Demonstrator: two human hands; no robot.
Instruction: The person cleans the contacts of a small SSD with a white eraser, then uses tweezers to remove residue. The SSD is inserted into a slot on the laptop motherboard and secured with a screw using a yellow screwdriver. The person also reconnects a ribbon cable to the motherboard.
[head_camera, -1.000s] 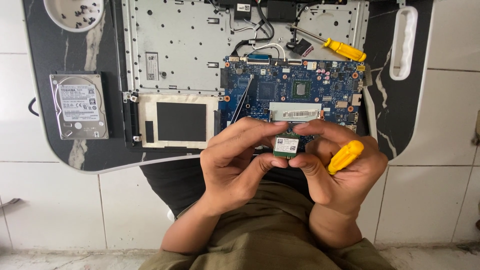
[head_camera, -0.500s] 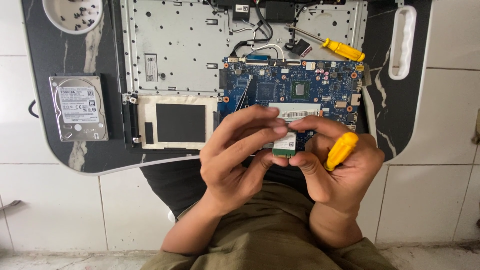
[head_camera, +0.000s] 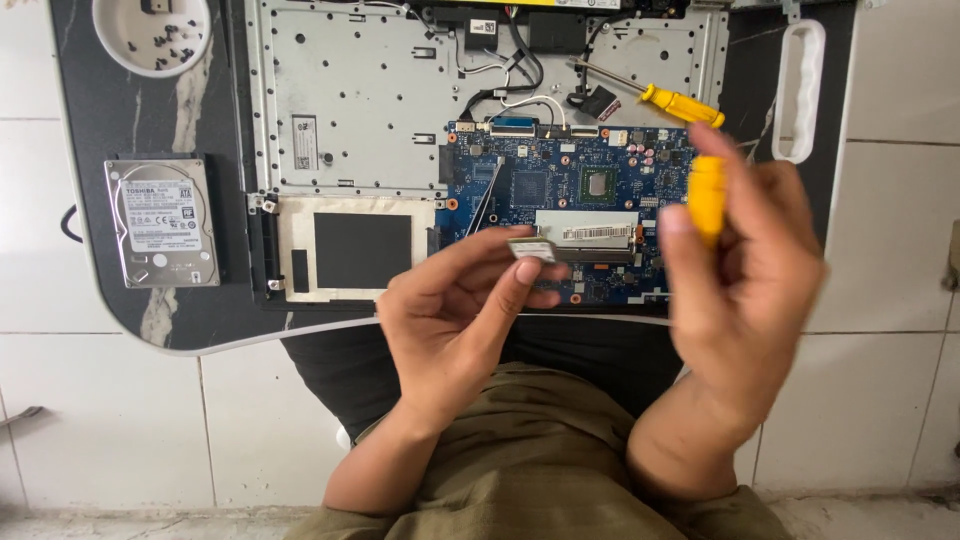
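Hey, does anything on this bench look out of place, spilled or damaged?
Nothing looks spilled or broken. The laptop lies opened, its blue board bare. A hard drive sits out beside it, and the loose screws are kept in the white bowl. The left hand pinches a small card; the right hand holds a yellow screwdriver.

Both forearms rise from the bottom of the view, bare to the elbow, and angle slightly towards each other. The left hand (head_camera: 455, 320) sits low and central, palm turned up and inward, thumb and forefinger pinched together at their tips, the other fingers curled loosely beneath. The right hand (head_camera: 745, 270) is raised higher and further out than the left hand, back of the hand towards the camera, fingers wrapped in a closed grip with the thumb pressed along the side. The two hands are apart, not touching.
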